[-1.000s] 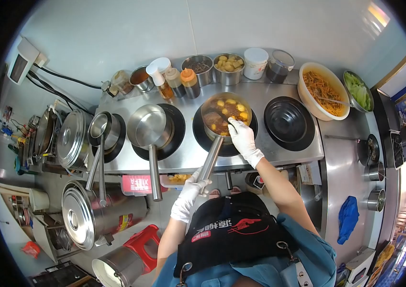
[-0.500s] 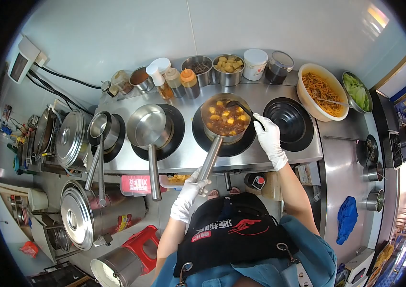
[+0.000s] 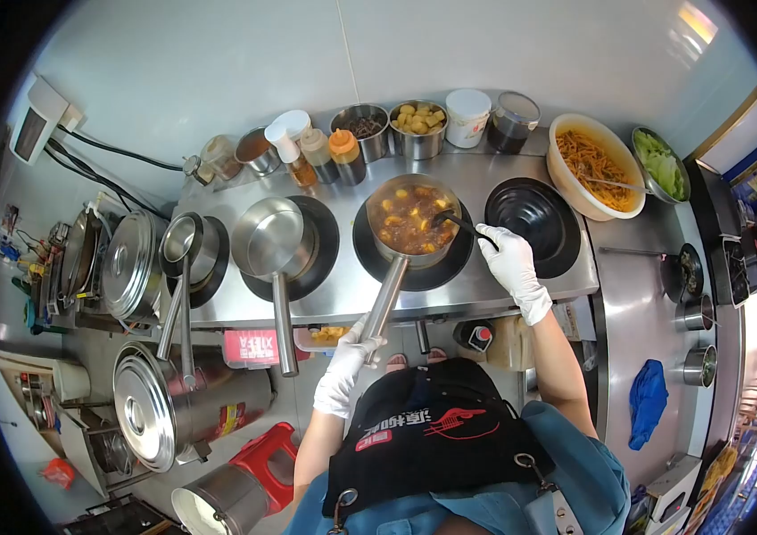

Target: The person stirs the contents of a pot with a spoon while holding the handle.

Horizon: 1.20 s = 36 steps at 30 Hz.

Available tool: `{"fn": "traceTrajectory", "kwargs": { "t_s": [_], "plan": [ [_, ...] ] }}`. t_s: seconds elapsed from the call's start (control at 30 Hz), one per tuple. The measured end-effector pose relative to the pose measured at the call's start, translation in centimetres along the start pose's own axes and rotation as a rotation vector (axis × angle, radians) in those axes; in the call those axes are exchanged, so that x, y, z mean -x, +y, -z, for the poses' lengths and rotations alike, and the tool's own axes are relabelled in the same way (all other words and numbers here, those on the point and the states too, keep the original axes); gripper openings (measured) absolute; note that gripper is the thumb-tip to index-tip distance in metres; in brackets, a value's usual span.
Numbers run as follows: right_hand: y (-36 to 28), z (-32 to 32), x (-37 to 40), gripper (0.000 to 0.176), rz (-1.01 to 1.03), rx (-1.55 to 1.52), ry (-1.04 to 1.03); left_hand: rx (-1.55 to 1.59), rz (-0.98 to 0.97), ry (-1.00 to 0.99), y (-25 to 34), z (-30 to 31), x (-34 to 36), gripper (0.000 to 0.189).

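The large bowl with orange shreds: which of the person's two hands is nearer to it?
Right. The right hand, holding a black utensil, is left of the bowl and apart from it. The left hand is much farther left and lower in the view, on the saucepan handle.

White gloves on both hands, left hand (image 3: pixel 356 349) and right hand (image 3: pixel 512 261), thin material, wrinkled cuffs reaching past wrists; forearms bare above cuffs; teal-blue shirt (image 3: pixel 594 468), loose sleeves; black apron (image 3: pixel 436 388) over shirt, white lettering (image 3: pixel 407 419) on front, small red patch (image 3: pixel 374 438) with white characters, red line drawing (image 3: pixel 462 416) beside lettering; metal rings (image 3: pixel 525 460) at apron corners; grey-blue strap (image 3: pixel 550 513) with round metal studs; pinkish footwear (image 3: pixel 396 362)
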State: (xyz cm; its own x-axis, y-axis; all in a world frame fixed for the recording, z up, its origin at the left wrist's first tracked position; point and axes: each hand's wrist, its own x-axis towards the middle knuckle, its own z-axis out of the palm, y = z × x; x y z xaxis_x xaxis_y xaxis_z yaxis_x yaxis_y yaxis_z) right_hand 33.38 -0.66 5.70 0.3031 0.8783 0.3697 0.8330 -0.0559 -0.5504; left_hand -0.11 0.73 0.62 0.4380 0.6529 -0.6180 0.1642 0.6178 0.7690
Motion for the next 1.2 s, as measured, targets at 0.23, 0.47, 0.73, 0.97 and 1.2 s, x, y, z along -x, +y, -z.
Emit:
{"fn": "traceTrajectory", "kwargs": {
  "t_s": [0.23,0.47,0.73,0.97,1.2],
  "plan": [
    [-0.7,0.0,0.0,0.022,-0.012,-0.010,-0.048,-0.002,-0.011,0.006,-0.8,0.8,0.1,0.063],
    [-0.9,-0.3,-0.1,0.023,-0.016,0.010,-0.053,0.037,0.001,-0.006,-0.9,1.1,0.0,0.063],
    [-1.5,0.4,-0.1,0.020,0.000,0.135,-0.185,0.048,0.017,-0.013,-0.6,1.0,0.2,0.062],
    [-0.8,-2.1,-0.9,0.020,-0.064,0.183,-0.320,0.021,0.020,-0.001,-0.4,0.8,0.3,0.062],
    [-0.8,-4.6,-0.8,0.021,-0.164,-0.080,-0.349,0.019,0.013,-0.005,-0.6,0.9,0.2,0.062]
  ]
}}
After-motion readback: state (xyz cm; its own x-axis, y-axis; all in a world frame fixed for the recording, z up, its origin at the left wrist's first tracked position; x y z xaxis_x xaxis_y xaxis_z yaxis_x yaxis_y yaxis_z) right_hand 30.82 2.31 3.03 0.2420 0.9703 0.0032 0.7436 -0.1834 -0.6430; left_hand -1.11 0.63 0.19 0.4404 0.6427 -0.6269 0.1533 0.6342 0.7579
